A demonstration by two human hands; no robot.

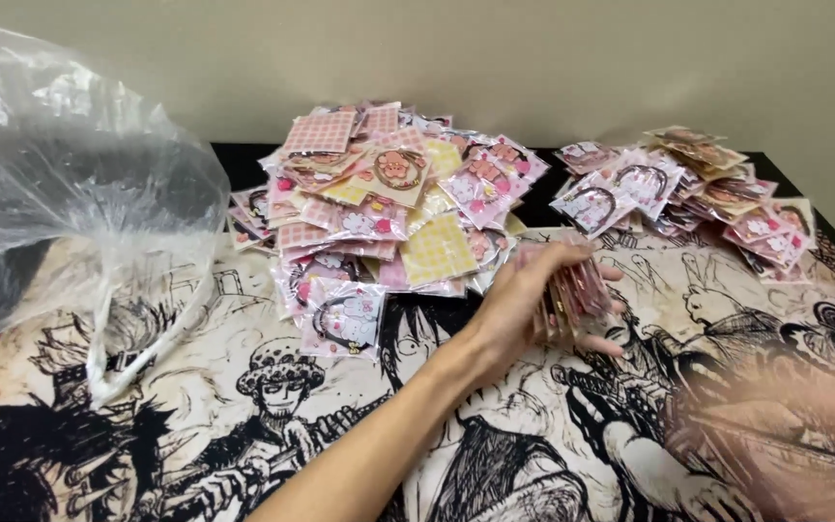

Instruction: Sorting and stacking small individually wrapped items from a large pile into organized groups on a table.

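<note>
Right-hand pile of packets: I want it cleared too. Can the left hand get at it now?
Likely yes to reach: only bare mat lies between the left hand and that pile. But its fingers grip a stack of packets.

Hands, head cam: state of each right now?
Left hand: closed on a stack of pink packets.
Right hand: motion-blurred at lower right, cannot tell.

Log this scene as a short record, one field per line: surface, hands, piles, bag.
surface: table under a cloth with black comic drawings
left hand: closed on a small stack of pink packets
right hand: motion-blurred at lower right; grip cannot be told
big pile: pink and yellow packets, centre
small pile: to the right
bag: clear plastic bag, left, crumpled
</note>
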